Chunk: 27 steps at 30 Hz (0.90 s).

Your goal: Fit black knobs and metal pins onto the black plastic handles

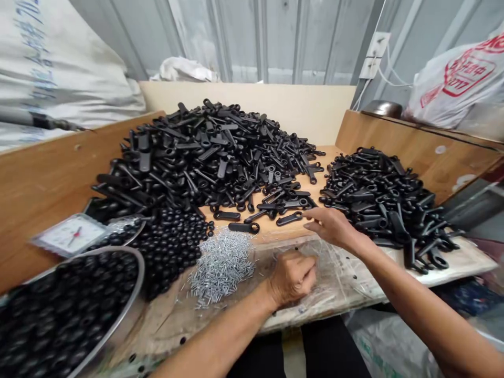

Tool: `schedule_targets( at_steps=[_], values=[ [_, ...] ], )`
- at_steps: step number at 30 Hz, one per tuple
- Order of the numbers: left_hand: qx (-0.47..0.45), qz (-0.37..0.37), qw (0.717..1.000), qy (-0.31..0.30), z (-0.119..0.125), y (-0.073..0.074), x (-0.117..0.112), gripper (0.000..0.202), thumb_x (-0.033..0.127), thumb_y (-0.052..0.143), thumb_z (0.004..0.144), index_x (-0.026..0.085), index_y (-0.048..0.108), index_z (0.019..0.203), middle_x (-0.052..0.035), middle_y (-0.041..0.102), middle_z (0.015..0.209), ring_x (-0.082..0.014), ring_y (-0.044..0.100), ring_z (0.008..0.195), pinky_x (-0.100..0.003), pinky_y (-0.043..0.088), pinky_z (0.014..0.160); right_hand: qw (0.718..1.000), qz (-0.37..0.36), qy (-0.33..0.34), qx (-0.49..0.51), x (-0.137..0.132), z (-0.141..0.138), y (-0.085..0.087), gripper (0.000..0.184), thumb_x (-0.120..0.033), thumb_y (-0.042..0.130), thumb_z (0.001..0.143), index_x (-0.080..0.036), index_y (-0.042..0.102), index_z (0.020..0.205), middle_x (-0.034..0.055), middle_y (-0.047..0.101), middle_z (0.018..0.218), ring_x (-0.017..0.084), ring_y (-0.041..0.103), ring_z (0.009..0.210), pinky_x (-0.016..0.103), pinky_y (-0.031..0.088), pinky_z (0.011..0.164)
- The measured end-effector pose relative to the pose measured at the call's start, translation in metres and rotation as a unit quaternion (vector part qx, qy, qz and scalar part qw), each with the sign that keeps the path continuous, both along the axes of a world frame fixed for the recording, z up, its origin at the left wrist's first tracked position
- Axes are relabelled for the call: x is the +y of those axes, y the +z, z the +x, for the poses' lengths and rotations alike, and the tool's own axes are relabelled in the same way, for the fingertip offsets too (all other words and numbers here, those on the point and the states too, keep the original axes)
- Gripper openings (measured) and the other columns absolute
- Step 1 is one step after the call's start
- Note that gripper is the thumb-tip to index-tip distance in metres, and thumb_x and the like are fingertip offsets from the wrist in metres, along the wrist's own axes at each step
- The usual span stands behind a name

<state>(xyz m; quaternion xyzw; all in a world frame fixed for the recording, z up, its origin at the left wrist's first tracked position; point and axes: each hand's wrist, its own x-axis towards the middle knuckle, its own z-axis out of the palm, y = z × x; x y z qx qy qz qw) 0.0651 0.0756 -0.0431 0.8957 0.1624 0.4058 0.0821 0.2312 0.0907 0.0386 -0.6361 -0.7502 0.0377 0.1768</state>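
Note:
My left hand (294,277) is closed in a fist over the plastic-covered front of the bench. Whatever is inside its curled fingers, if anything, is hidden. My right hand (331,227) reaches in from the right, index finger and thumb apart. Its fingertips are at the ring end of a black crank handle (289,218) lying flat; I cannot tell whether they touch it. Another black handle (244,227) lies to the left. Beside my left hand is a heap of small silver metal pins (223,265), with a spread of round black knobs (169,244) further left.
A large pile of black handles (220,152) fills the back. At right is a second pile of handles (378,194), these with knobs on. A metal basin (140,262) of knobs stands front left, near a white clock (74,234). Wooden boards (252,97) edge the bench.

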Motion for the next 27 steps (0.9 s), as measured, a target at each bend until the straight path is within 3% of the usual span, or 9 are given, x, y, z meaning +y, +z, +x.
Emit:
schedule_targets(
  at_steps=[5, 8, 11, 14, 18, 20, 23, 25, 27],
  values=[
    [-0.036, -0.042, 0.998, 0.0, -0.006, 0.007, 0.011, 0.017, 0.013, 0.042, 0.076, 0.015, 0.059, 0.073, -0.0006, 0.051, 0.052, -0.0118, 0.045, 0.049, -0.025, 0.037, 0.052, 0.974, -0.088, -0.01, -0.207, 0.051, -0.025, -0.01, 0.03, -0.016, 0.046, 0.078, -0.023, 0.065, 0.1, 0.0076, 0.066, 0.098, 0.023, 0.058, 0.09, 0.028, 0.041, 0.07],
    [-0.085, -0.169, 0.982, 0.014, -0.011, 0.016, 0.02, 0.02, 0.015, 0.043, 0.079, 0.016, 0.056, 0.064, 0.0011, 0.049, 0.053, -0.0097, 0.044, 0.051, -0.023, 0.036, 0.053, 0.963, -0.096, 0.001, -0.252, 0.062, -0.03, -0.024, 0.038, -0.01, 0.039, 0.079, -0.023, 0.063, 0.106, 0.0093, 0.062, 0.106, 0.024, 0.055, 0.094, 0.031, 0.04, 0.073],
    [-0.169, -0.307, 0.932, 0.094, -0.019, 0.024, 0.033, 0.022, 0.021, 0.047, 0.079, 0.017, 0.052, 0.058, 0.0043, 0.045, 0.05, -0.0076, 0.041, 0.049, -0.02, 0.034, 0.051, 0.965, -0.1, 0.002, -0.241, 0.063, -0.028, -0.034, 0.037, -0.013, 0.038, 0.08, -0.022, 0.061, 0.108, 0.0103, 0.062, 0.105, 0.024, 0.055, 0.09, 0.031, 0.04, 0.07],
    [-0.248, -0.384, 0.875, 0.16, -0.022, 0.026, 0.047, 0.018, 0.023, 0.052, 0.075, 0.017, 0.053, 0.059, 0.0062, 0.048, 0.048, -0.0063, 0.042, 0.046, -0.019, 0.034, 0.05, 0.974, -0.135, 0.012, -0.181, 0.06, -0.015, -0.036, 0.028, -0.019, 0.048, 0.073, -0.018, 0.065, 0.095, 0.0089, 0.065, 0.087, 0.021, 0.057, 0.075, 0.027, 0.038, 0.061],
    [-0.274, -0.456, 0.83, 0.168, -0.017, 0.021, 0.049, 0.012, 0.025, 0.054, 0.073, 0.016, 0.057, 0.066, 0.0064, 0.05, 0.048, -0.0064, 0.044, 0.046, -0.019, 0.036, 0.051, 0.99, -0.14, 0.032, 0.017, 0.054, 0.004, -0.029, 0.02, -0.023, 0.057, 0.066, -0.015, 0.066, 0.082, 0.0028, 0.063, 0.07, 0.016, 0.055, 0.065, 0.024, 0.038, 0.057],
    [-0.287, -0.507, 0.8, 0.145, -0.013, 0.02, 0.045, 0.015, 0.03, 0.056, 0.072, 0.016, 0.059, 0.076, 0.0049, 0.053, 0.055, -0.0075, 0.048, 0.052, -0.019, 0.038, 0.052, 0.981, -0.098, 0.046, 0.162, 0.05, 0.004, -0.025, 0.023, -0.025, 0.059, 0.067, -0.014, 0.066, 0.085, 0.0022, 0.064, 0.075, 0.016, 0.056, 0.069, 0.024, 0.041, 0.061],
    [-0.328, -0.571, 0.75, 0.059, -0.009, 0.023, 0.04, 0.036, 0.041, 0.059, 0.07, 0.015, 0.056, 0.094, -0.0027, 0.061, 0.082, -0.0114, 0.055, 0.072, -0.02, 0.043, 0.057, 0.939, -0.072, 0.09, 0.323, 0.04, -0.012, -0.019, 0.031, -0.029, 0.064, 0.066, -0.015, 0.064, 0.094, 0.0035, 0.065, 0.085, 0.017, 0.058, 0.074, 0.026, 0.045, 0.067],
    [-0.353, -0.585, 0.73, 0.008, -0.007, 0.025, 0.039, 0.037, 0.044, 0.056, 0.072, 0.015, 0.056, 0.096, -0.005, 0.06, 0.09, -0.0131, 0.055, 0.08, -0.022, 0.045, 0.063, 0.925, -0.099, 0.138, 0.34, 0.029, -0.028, -0.016, 0.031, -0.031, 0.065, 0.067, -0.016, 0.064, 0.095, 0.0037, 0.066, 0.084, 0.017, 0.059, 0.073, 0.027, 0.047, 0.066],
    [-0.374, -0.605, 0.703, 0.0, -0.005, 0.026, 0.038, 0.031, 0.043, 0.051, 0.075, 0.015, 0.056, 0.086, -0.0036, 0.059, 0.081, -0.0128, 0.055, 0.075, -0.024, 0.045, 0.064, 0.931, -0.131, 0.192, 0.281, 0.019, -0.04, -0.013, 0.025, -0.03, 0.062, 0.072, -0.017, 0.065, 0.092, 0.0033, 0.066, 0.08, 0.016, 0.059, 0.07, 0.027, 0.047, 0.064]
  ],
)
